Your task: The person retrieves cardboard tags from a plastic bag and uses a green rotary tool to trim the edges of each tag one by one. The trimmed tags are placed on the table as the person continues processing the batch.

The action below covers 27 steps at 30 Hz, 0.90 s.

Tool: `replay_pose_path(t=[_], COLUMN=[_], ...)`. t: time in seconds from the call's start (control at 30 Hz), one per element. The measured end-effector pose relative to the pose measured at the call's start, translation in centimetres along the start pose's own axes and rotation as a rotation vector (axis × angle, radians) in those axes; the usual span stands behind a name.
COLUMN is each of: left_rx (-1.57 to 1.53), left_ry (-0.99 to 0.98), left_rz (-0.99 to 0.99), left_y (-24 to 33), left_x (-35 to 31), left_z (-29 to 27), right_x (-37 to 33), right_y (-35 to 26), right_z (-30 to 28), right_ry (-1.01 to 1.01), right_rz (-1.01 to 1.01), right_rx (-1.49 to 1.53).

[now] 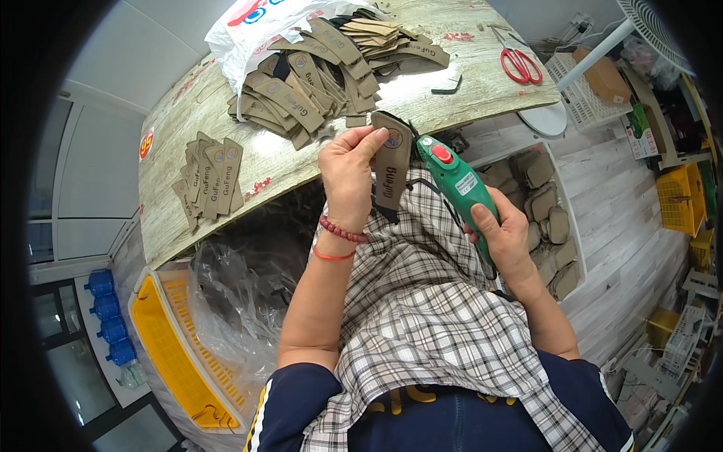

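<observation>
My left hand (348,172) holds a tan shoe-tongue piece (392,162) upright by its top edge, over my checked apron. My right hand (503,235) grips a green handheld power tool (458,184) with a red button, its tip close to the right edge of that piece. A big heap of the same tan pieces (316,71) lies on the wood-grain table (452,83) ahead. A small neat stack of them (209,177) sits at the table's left.
Red scissors (520,64) lie at the table's far right. A white plastic bag (256,22) sits behind the heap. A white bin of padded pieces (546,218) stands to my right, a yellow crate with clear plastic (177,354) to my left.
</observation>
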State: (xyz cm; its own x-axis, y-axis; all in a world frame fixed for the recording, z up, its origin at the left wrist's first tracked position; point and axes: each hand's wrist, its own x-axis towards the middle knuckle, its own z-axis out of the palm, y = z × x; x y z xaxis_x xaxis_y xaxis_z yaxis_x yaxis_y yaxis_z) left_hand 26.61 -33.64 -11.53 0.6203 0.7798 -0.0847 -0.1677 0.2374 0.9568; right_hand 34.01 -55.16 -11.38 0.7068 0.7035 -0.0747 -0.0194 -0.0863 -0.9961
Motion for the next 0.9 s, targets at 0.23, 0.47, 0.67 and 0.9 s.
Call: replay_pose_path(t=[0.23, 0.47, 0.67, 0.9], left_rx=[0.19, 0.361, 0.494, 0.533], left_ry=[-0.016, -0.093, -0.191, -0.043], left_rz=[0.183, 0.302, 0.311, 0.214], left_y=[-0.3, 0.1, 1.0, 3.4], left_x=[0.8, 0.0, -0.3, 2.0], left_z=[-0.7, -0.4, -1.0, -8.0], right_x=[-0.2, 0.2, 0.7, 1.6], right_y=[0.7, 0.2, 0.1, 0.5], right_z=[0.3, 0.4, 0.4, 1.5], right_ry=[-0.022, -0.018, -0.035, -0.048], right_rz=[-0.009, -0.027, -0.029, -0.005], right_rx=[0.002, -0.031, -0.011, 0.026])
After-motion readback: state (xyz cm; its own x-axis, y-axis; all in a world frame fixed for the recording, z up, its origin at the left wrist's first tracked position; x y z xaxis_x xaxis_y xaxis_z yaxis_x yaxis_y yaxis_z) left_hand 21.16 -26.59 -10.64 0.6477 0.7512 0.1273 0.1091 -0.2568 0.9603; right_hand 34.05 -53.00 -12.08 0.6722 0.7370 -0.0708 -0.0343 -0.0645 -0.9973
